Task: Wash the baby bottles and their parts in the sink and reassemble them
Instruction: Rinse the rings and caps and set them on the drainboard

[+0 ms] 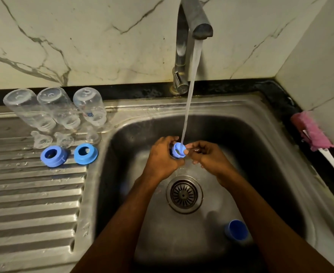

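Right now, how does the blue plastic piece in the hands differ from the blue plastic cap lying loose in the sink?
The blue plastic piece is gripped by the left hand, with the right hand pinching its rim; the blue plastic cap lies loose on the steel sink floor. The piece is under the running water stream; the cap lies clear of it, nearer the person. Both are blue and hollow.

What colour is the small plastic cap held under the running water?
The small plastic cap is light blue; the head view shows it best.
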